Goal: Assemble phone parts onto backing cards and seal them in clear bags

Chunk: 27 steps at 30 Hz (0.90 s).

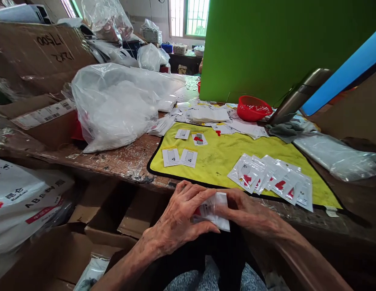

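Note:
Both my hands meet low in the middle, just below the table's front edge. My left hand point(178, 218) and my right hand point(248, 212) are closed on one small clear plastic packet point(216, 210) with a red mark inside, fingers pinching its two sides. On the yellow mat point(224, 155) above them lies a fanned row of several filled packets point(274, 180) at the right. Two white cards point(179, 157) lie at the mat's left, and two more cards point(191, 136) sit farther back, one with a red piece on it.
A big clear plastic bag point(118, 103) fills the table's left. A red basket point(253, 108) and stacked white cards point(210, 115) sit at the back before a green board point(266, 44). Cardboard boxes point(93, 226) and a printed sack point(21, 198) lie lower left.

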Available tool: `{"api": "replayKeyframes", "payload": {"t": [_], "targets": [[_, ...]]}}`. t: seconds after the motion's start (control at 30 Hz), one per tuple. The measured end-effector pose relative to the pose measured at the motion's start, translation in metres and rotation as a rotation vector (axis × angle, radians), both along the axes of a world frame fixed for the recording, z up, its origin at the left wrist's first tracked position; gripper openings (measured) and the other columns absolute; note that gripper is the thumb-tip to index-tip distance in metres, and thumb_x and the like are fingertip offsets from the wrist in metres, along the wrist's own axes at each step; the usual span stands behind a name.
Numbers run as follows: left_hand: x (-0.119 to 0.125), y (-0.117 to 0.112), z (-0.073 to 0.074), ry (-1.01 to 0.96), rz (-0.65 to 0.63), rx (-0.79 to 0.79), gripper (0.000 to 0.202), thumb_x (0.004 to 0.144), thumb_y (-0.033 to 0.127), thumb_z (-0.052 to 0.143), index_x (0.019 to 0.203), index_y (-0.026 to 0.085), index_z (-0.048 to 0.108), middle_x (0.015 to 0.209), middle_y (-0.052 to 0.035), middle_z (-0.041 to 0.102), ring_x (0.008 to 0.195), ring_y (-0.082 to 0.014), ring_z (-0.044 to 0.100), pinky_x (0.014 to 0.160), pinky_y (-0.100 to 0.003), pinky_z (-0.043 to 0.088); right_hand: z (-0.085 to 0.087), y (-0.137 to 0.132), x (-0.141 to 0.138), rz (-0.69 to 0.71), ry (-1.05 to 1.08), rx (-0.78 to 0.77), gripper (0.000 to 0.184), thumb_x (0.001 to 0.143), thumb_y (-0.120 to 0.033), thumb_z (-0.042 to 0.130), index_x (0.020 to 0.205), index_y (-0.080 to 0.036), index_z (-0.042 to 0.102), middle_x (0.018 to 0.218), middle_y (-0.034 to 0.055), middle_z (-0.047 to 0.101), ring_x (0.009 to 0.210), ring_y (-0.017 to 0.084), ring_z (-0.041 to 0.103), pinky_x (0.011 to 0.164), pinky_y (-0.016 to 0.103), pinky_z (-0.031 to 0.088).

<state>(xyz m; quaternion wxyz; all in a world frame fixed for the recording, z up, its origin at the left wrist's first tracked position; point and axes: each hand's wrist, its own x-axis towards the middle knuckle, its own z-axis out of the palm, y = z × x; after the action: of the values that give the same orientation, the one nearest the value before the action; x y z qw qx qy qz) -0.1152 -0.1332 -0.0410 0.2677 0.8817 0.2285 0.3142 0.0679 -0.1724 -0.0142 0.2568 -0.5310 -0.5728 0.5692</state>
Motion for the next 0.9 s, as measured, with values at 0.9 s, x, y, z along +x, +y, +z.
{"api": "replayKeyframes", "payload": {"t": [0.9], "targets": [[0.005,0.004,0.001,-0.062,-0.144,-1.179,0.037,0.073,0.048,0.068,0.073,0.015,0.054,0.066,-0.0008,0.058,0.058,-0.0098,0.05,0.052,-0.019,0.038,-0.01,-0.02,0.004,-0.02,0.34,-0.158,0.031,0.08,-0.044,0.063,0.081,-0.013,0.062,0.066,-0.0036,0.05,0.058,0.007,0.042,0.054,0.02,0.032]]}}
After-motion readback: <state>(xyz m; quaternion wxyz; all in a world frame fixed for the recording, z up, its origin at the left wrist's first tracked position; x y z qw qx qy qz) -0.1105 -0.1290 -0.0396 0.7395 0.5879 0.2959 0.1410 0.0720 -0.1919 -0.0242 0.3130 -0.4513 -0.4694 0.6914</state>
